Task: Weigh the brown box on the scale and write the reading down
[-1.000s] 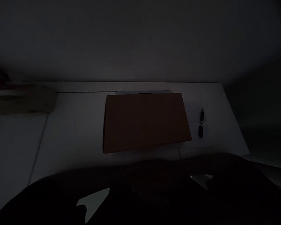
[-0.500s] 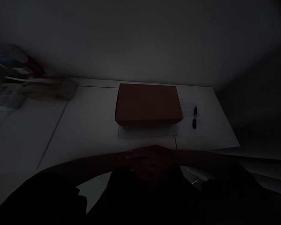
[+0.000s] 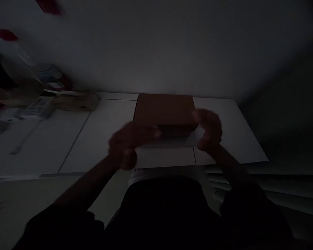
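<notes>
A closed brown cardboard box (image 3: 164,108) rests on the white table in dim light, near the wall. My left hand (image 3: 127,140) is raised in front of the box's near left corner, fingers stretched to the right and thumb apart. At the box's right side is my right hand (image 3: 210,129), curved open with its fingers toward the near right corner. Whether either hand touches the box I cannot tell. Under the box a clear flat sheet or tray (image 3: 172,140) sticks out toward me.
The white table (image 3: 91,146) runs along a wall (image 3: 156,45). At the back left stand a small brown carton (image 3: 79,100), a white printed box (image 3: 39,107) and other dim clutter. Red shapes (image 3: 6,34) show on the wall at upper left.
My hands have come apart from being clasped together at the table's front edge and moved forward to either side of the box. The view has shifted to the left.
</notes>
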The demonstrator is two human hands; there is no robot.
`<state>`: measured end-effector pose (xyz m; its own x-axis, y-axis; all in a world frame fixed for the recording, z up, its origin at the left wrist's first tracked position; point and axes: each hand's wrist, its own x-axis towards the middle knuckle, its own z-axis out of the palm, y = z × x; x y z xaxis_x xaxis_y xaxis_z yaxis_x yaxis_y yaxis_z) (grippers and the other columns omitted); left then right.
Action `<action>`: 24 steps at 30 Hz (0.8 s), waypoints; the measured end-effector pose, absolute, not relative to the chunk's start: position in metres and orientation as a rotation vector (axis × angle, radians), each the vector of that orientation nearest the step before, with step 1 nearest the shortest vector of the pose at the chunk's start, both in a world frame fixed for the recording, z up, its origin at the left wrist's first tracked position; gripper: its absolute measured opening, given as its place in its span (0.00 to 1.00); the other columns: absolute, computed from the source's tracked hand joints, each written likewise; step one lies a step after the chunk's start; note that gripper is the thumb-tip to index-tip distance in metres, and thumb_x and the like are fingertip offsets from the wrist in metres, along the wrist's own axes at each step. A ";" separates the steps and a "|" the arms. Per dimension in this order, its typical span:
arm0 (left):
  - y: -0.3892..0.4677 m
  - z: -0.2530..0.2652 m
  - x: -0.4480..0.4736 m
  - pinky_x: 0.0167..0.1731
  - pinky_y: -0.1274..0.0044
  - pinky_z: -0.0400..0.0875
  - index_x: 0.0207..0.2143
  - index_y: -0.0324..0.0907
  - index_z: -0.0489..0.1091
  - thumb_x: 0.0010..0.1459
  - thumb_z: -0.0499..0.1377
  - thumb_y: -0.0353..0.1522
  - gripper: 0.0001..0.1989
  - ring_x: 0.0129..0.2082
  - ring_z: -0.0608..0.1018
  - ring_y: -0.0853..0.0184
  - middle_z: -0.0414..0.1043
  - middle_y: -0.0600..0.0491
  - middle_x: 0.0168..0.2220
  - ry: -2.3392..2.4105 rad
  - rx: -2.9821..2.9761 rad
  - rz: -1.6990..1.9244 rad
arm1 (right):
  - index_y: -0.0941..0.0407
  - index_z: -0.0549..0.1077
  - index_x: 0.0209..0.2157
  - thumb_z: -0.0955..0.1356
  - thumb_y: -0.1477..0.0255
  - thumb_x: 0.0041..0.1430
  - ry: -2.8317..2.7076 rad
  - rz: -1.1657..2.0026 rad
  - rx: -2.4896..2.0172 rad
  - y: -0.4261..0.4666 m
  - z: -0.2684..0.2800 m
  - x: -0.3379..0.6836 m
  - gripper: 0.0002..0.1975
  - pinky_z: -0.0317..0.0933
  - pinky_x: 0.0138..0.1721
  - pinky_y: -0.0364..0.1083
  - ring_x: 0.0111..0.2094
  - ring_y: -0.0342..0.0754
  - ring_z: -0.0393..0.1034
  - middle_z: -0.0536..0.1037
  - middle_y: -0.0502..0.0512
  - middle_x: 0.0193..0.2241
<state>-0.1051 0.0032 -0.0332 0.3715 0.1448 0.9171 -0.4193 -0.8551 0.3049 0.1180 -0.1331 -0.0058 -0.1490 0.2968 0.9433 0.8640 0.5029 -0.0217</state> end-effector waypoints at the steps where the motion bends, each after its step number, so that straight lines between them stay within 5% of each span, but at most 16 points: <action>1: 0.014 -0.028 -0.104 0.41 0.64 0.77 0.49 0.46 0.80 0.73 0.42 0.43 0.27 0.40 0.82 0.59 0.82 0.53 0.41 -0.221 2.010 1.852 | 0.45 0.66 0.64 0.51 0.62 0.76 -1.515 -0.642 -1.079 -0.129 -0.011 0.127 0.24 0.67 0.59 0.55 0.58 0.52 0.70 0.74 0.54 0.53; 5: 0.051 -0.031 -0.092 0.51 0.64 0.73 0.56 0.44 0.73 0.74 0.50 0.39 0.17 0.49 0.79 0.61 0.78 0.53 0.50 0.042 1.823 1.977 | 0.45 0.65 0.63 0.55 0.47 0.70 -1.167 -0.205 -1.220 -0.110 -0.044 0.156 0.28 0.57 0.66 0.60 0.64 0.57 0.61 0.66 0.56 0.59; 11: 0.078 -0.081 -0.093 0.60 0.61 0.67 0.60 0.53 0.68 0.66 0.57 0.53 0.26 0.62 0.71 0.56 0.72 0.51 0.59 0.331 1.662 1.544 | 0.46 0.61 0.64 0.61 0.37 0.60 -0.999 0.231 -1.329 -0.097 -0.082 0.175 0.39 0.54 0.68 0.60 0.67 0.56 0.57 0.62 0.58 0.65; 24: 0.067 -0.094 -0.093 0.70 0.57 0.54 0.62 0.52 0.68 0.60 0.58 0.57 0.33 0.71 0.56 0.48 0.62 0.51 0.68 0.282 1.460 1.134 | 0.47 0.64 0.64 0.57 0.44 0.68 -1.063 0.411 -1.212 -0.104 -0.086 0.156 0.33 0.59 0.66 0.59 0.67 0.54 0.57 0.64 0.53 0.65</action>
<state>-0.0927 0.0672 -0.0938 0.4945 0.7321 0.4686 -0.4271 -0.2649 0.8645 0.1563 -0.1043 -0.0858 0.4868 0.7550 0.4393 0.2628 0.3531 -0.8979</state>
